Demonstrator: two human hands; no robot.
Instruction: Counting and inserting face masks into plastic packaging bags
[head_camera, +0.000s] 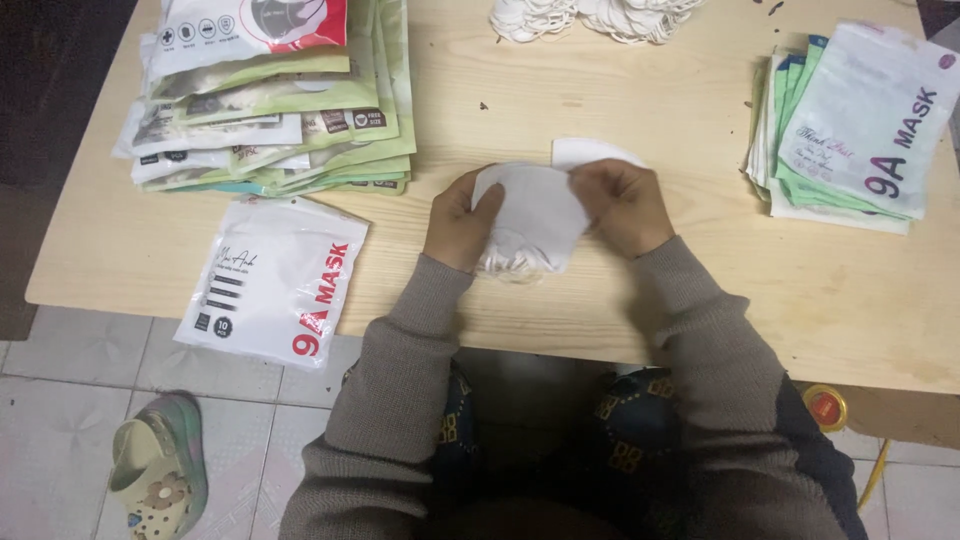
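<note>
Head view, held item: we find a small stack of white face masks (532, 215) gripped between both hands above the near middle of the table (700, 300), with the ear loops bunched under its lower edge.
Head view, left hand: the left hand (462, 222) has its fingers curled and closed on the left edge of the stack, thumb on top.
Head view, right hand: the right hand (622, 205) has its fingers folded and pinched on the right edge.
Head view, handling: we judge the masks light, soft and limp. They would sag if held at one corner and the layers may slide apart. The two side edges, held as now, look like the surest hold. The loops could snag.
Head view, loose piece: a single white sheet or mask (590, 152) lies on the table just behind the right hand.
Head view, surface: pale wood, flat and matt. An empty white pouch (272, 280) overhangs the near left edge.
Head view, stock: a heap of flat pouches (270, 100) sits at far left, a neater pile of pouches (850, 130) at far right, and a mound of white masks (590, 18) at the far edge.
Head view, room: the floor is pale tiled floor (80, 370). A sandal (160, 470) lies at the lower left, and a small red-and-yellow round object (825, 407) shows under the right edge of the table.
</note>
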